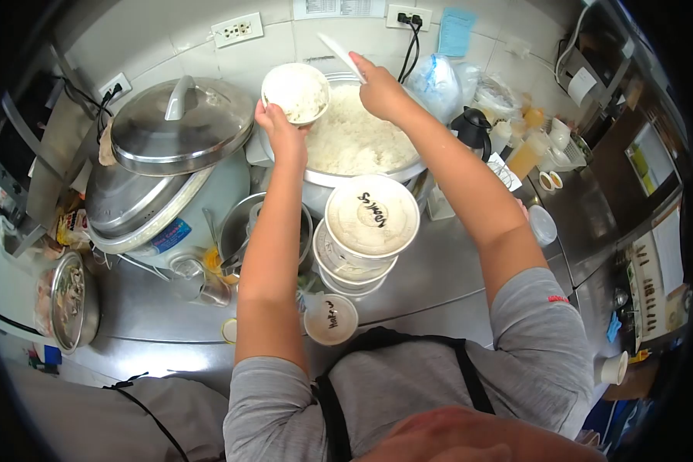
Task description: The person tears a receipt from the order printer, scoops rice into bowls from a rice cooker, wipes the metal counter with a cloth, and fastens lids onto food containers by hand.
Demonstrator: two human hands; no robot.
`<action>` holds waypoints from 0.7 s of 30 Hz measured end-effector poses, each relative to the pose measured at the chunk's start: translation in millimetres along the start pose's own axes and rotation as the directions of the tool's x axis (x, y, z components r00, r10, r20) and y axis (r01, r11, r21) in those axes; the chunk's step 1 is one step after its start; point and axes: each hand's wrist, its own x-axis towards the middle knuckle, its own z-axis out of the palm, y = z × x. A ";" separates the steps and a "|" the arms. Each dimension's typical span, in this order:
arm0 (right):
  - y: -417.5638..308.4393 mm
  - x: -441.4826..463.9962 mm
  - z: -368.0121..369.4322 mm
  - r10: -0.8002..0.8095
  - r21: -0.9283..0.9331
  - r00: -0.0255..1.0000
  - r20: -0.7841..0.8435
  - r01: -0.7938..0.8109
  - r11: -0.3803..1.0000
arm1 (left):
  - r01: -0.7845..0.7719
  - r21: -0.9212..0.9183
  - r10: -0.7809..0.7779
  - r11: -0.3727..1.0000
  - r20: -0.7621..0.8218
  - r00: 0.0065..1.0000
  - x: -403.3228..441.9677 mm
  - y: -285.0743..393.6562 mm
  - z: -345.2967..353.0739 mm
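My left hand (281, 132) is wrapped round a white bowl (296, 94) filled with cooked rice, raised over the left rim of a large pot (325, 179). White rice (362, 138) fills much of that pot. In my right hand (383, 94) is a white rice paddle (339, 55), held above the pot's back side with its blade pointing up and left. Just in front of the pot rises a stack of lidded paper tubs, the top tub (371, 215) marked with black handwriting. Nearer to me stands a smaller lidded paper tub (331, 319), also marked.
At left, metal lids (181, 123) rest on a big cooker (162, 246). A metal pot (239, 231) with utensils, clear glasses (200, 281) and a steel bowl of food (69, 299) stand nearby. A black jug (472, 131) and plastic bags (436, 81) lie right of the pot.
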 end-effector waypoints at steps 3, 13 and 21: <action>4.0 -18.7 5.7 -0.153 -0.219 0.988 -0.033 0.142 0.965 | -0.049 0.101 0.045 0.994 0.048 0.998 -20.2 10.5 8.0; -0.5 -102.5 -80.9 -0.632 -0.469 0.771 -0.070 0.534 0.703 | 0.131 0.434 -0.205 0.891 0.128 0.970 -107.5 101.2 76.2; 102.9 -190.8 -148.4 -0.820 -0.433 0.552 -0.151 0.709 0.557 | 0.482 0.423 -0.605 0.767 0.228 0.763 -182.3 71.7 147.2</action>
